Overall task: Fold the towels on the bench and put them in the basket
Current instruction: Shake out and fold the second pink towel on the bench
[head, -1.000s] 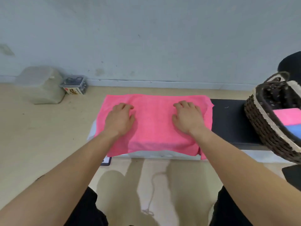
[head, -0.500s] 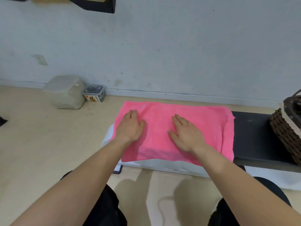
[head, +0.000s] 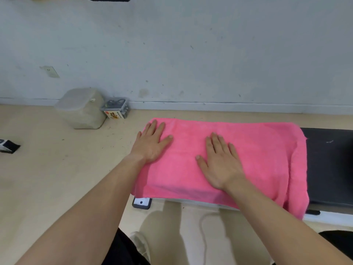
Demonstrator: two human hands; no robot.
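On the bench's left end, pink towel [head: 248,150] spread flat, both palms down on it.
Left hand [head: 150,144] is near the towel's left edge, right hand [head: 219,161] mid-towel, both flat with fingers extended, gripping nothing. Towel's right edge droops over the black bench [head: 328,165] front.
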